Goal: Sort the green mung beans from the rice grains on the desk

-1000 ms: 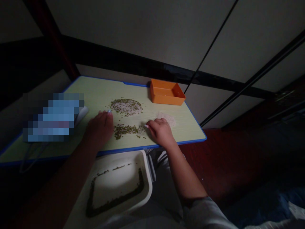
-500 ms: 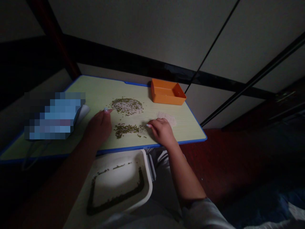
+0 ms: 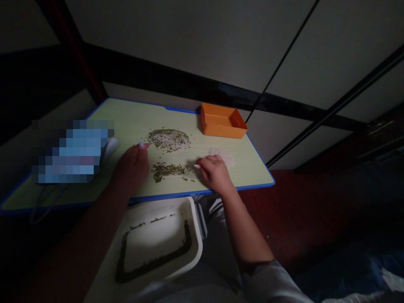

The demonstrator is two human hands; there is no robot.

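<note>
My left hand is closed, thumb against the fingers, beside a pile of mixed green and pale grains. Whatever it pinches, if anything, is too small to make out. My right hand rests low over the table with thumb and fingers pinched together. Its fingertips are at the right end of a smaller, mostly green strip of grains. Just behind its knuckles lies a patch of pale grains, partly covered by the hand. Both grain piles lie loose on the tabletop.
The pale table has a blue edge. At its far right corner stands an orange box. A blurred-out blue-lit device stands at left. Below the near edge is a white basin with green grains along its sides.
Almost nothing differs. The whole view has shifted very slightly; both hands keep their pinched poses in the same places.
</note>
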